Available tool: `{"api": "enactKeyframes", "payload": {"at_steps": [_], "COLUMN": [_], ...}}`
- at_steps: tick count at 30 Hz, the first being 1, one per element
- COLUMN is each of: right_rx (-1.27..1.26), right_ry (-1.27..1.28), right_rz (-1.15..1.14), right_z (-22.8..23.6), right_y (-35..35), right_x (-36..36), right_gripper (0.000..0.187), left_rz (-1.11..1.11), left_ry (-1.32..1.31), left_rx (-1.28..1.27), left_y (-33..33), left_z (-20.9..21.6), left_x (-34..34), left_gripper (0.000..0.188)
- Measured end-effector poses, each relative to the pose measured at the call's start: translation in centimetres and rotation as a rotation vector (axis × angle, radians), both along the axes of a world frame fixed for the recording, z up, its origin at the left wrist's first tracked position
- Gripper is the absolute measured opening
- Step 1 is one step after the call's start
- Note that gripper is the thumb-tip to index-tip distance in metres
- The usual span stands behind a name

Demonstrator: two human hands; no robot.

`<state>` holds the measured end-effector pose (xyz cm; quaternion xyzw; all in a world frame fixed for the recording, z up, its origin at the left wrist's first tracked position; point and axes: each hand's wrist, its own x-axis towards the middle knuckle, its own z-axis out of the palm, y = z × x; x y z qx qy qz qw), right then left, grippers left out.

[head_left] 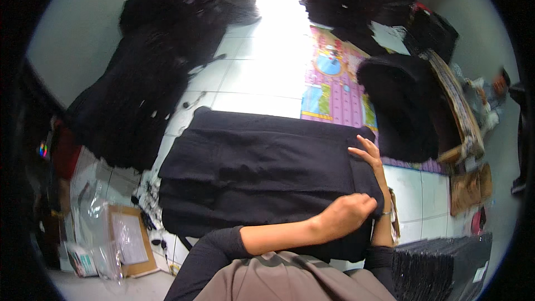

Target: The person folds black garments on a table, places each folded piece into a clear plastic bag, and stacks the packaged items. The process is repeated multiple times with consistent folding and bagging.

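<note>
A large black cloth lies spread before me, with creases running across it and a folded strip along its right side. My left hand reaches across to the right part of the cloth. Its fingers are closed near the cloth's right edge, and what they hold, if anything, is hidden. Farther up, my right hand rests on the cloth's upper right part, fingers spread apart. A thin bracelet circles the right wrist.
Black cloth heaps line the left; another pile sits at right on a colourful mat. A stack of folded black cloths stands near right. A brown board with plastic bags lies lower left on white tiles.
</note>
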<state>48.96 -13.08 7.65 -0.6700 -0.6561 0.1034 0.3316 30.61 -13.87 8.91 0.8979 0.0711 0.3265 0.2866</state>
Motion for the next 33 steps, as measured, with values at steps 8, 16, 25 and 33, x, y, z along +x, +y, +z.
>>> {"api": "enactKeyframes", "payload": {"at_steps": [8, 16, 25, 33], "right_rx": [0.429, 0.433, -0.053, 0.131], "right_ry": [-0.106, 0.465, 0.445, 0.188], "right_rz": [0.031, 0.079, 0.293, 0.283], "right_z": [2.9, 4.3, 1.5, -4.1], "right_y": [-1.5, -3.1, 19.4, 24.8], "right_x": [6.8, 5.6, -22.0, -35.0], "right_gripper": [0.017, 0.012, 0.027, 0.024], "left_rz": [-0.150, 0.186, 1.390, 1.609], "left_ry": [-0.366, -0.481, -0.509, -0.431], "left_rx": [-0.077, -0.429, -0.814, -0.930], "left_y": [-3.6, -1.3, 0.7, 3.5], "left_z": [4.9, 3.1, -3.4, -5.2], "left_x": [0.8, -8.6, -25.4, -32.6], "left_gripper": [0.026, 0.028, 0.025, 0.038]}}
